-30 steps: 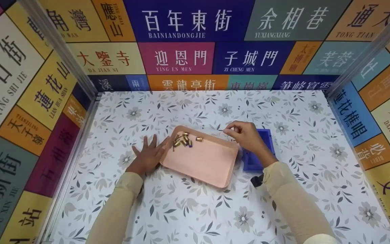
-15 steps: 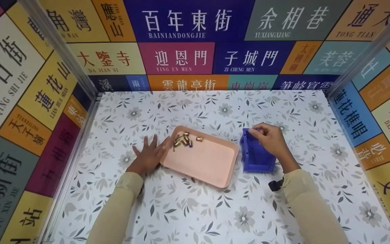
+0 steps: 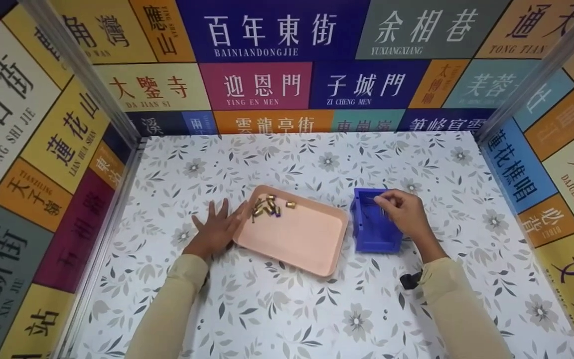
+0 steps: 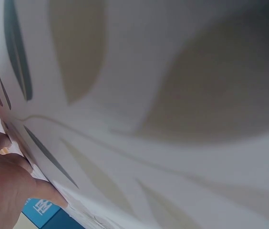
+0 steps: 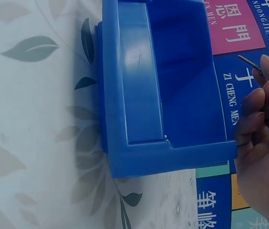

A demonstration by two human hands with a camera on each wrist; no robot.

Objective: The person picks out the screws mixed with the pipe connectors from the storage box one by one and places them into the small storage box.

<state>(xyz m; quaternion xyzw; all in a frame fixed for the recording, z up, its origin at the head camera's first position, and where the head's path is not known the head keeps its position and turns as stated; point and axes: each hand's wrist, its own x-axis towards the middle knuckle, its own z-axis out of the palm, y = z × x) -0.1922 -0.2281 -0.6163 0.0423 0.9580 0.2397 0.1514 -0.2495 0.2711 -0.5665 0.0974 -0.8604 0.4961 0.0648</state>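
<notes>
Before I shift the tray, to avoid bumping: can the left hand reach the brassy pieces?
Probably yes: the left hand is at the edge of the pink tray, near the brassy pieces, only its rim between.

The head view is bright and even, with faint shadows beside the tray (image 3: 302,239), and the side walls (image 3: 33,184) look stretched toward its edges. The left wrist view is dimmer, its nearest printed leaves (image 4: 230,86) blurred. The right wrist view shows pale shine on the bin (image 5: 139,95) and soft shadow beside it.
</notes>
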